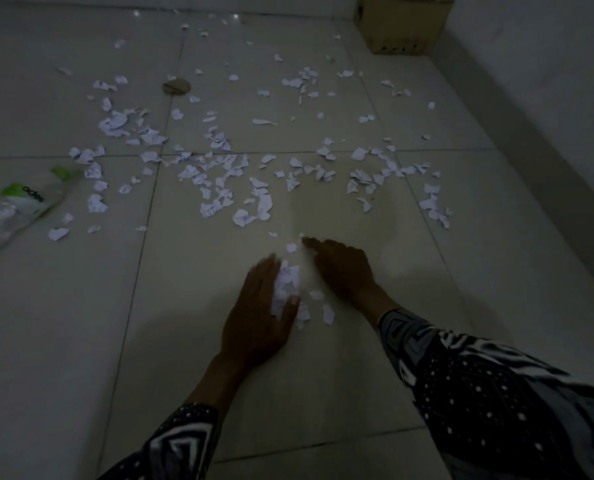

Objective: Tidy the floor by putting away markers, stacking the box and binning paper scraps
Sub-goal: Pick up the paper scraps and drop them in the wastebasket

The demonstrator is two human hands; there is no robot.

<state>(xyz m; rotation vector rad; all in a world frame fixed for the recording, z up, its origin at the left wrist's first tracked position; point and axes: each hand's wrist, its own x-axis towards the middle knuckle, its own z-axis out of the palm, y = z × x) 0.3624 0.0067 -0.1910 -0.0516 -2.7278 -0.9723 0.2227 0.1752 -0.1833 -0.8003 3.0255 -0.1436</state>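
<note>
- On the pale tiled floor (pixel 462 306), near the middle of the view, both hands worked at a small heap of paper scraps (pixel 287 284).
- The left hand (pixel 257 313) lay flat beside the heap, its fingers straight and pressed against the heap's left side, the thumb curved round the near edge of it.
- The right hand (pixel 344 271) rested on the floor just right of the heap, fingers loosely extended, the forefinger touching a small scrap (pixel 302 236) farther out; it grasped nothing.
- Both forearms wore patterned dark-and-white sleeves (pixel 479 375).
- Farther off, loose torn scraps (pixel 219 174) lay scattered across several tiles.
- A clear plastic bottle with a green label (pixel 22 199) lay on its side at the far left.
- A round brown disc (pixel 176 87) sat among the far scraps.
- A cardboard box (pixel 403 22) stood in the far right corner against the wall (pixel 531 81).
</note>
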